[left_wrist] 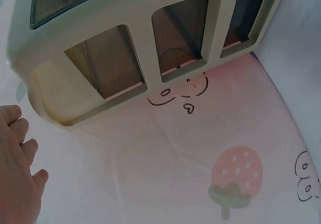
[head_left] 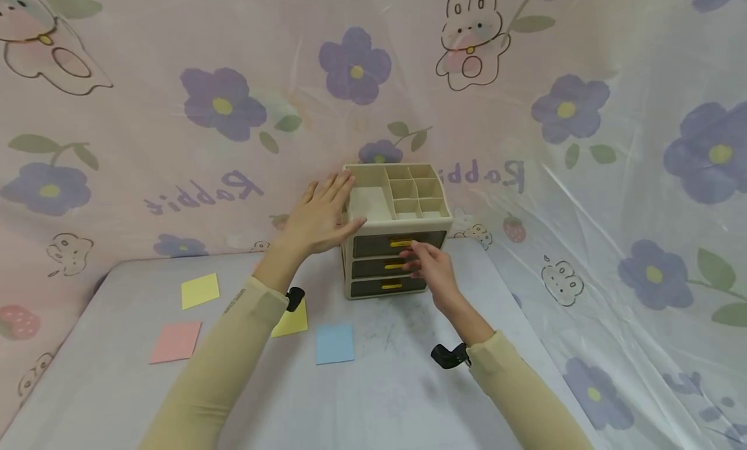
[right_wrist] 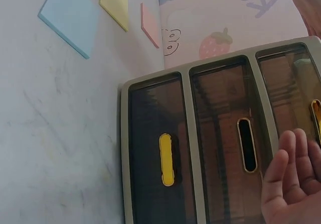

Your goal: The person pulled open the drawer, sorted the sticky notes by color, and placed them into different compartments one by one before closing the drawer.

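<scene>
A cream desktop organizer [head_left: 403,225] stands against the back wall, with three dark see-through drawers and open compartments on top. My left hand [head_left: 321,220] is at its upper left edge, fingers straight and thumb out toward the front rim. The left wrist view shows that hand [left_wrist: 20,169] beside the organizer's side wall [left_wrist: 145,33] with its cut-out windows. My right hand [head_left: 433,272] is in front of the drawers, fingers loosely bent, tips near the right end of the top yellow handle [head_left: 401,243]. In the right wrist view its fingers [right_wrist: 301,163] are near the top drawer; contact is unclear.
Left on the white table [head_left: 385,398] lie a yellow sticky note [head_left: 200,290], a pink one [head_left: 176,342], another yellow one [head_left: 294,321] partly behind the left wrist, and a blue one [head_left: 335,343]. A patterned sheet [head_left: 280,119] hangs behind and at the right.
</scene>
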`<action>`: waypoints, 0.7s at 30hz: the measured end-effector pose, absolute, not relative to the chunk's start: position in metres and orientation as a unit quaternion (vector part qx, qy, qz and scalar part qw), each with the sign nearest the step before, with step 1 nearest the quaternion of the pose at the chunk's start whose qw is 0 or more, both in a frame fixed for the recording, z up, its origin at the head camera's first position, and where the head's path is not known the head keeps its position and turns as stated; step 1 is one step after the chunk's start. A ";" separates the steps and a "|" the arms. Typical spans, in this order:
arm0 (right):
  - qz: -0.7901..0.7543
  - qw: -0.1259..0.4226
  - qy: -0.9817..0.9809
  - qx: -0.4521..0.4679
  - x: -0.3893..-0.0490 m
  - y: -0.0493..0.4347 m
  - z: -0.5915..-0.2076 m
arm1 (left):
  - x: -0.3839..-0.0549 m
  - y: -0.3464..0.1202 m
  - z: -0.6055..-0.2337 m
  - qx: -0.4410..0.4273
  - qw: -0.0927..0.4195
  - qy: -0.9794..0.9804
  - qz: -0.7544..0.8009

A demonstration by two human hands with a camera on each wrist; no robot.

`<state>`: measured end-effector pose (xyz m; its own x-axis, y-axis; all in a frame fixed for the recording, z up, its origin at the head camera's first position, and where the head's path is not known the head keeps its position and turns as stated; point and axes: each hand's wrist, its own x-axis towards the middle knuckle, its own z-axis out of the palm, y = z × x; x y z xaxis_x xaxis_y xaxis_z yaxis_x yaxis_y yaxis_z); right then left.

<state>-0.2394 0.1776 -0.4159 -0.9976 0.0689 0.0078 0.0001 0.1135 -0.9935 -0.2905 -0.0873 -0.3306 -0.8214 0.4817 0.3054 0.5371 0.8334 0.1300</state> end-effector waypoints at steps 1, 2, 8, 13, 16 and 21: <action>0.667 0.025 -0.744 -0.026 -0.241 0.177 -0.416 | -0.293 -0.086 -0.330 -0.267 0.129 -0.949 -0.104; 0.669 0.025 -0.742 -0.029 -0.242 0.176 -0.416 | -0.295 -0.085 -0.330 -0.267 0.128 -0.950 -0.103; 0.671 0.033 -0.740 -0.039 -0.246 0.172 -0.417 | -0.304 -0.080 -0.334 -0.269 0.120 -0.950 -0.103; 0.670 0.037 -0.741 -0.042 -0.248 0.170 -0.417 | -0.308 -0.078 -0.341 -0.266 0.116 -0.950 -0.112; 0.670 0.040 -0.740 -0.043 -0.248 0.170 -0.417 | -0.308 -0.076 -0.344 -0.269 0.117 -0.949 -0.117; 0.674 0.043 -0.736 -0.044 -0.248 0.170 -0.417 | -0.308 -0.075 -0.346 -0.271 0.120 -0.948 -0.116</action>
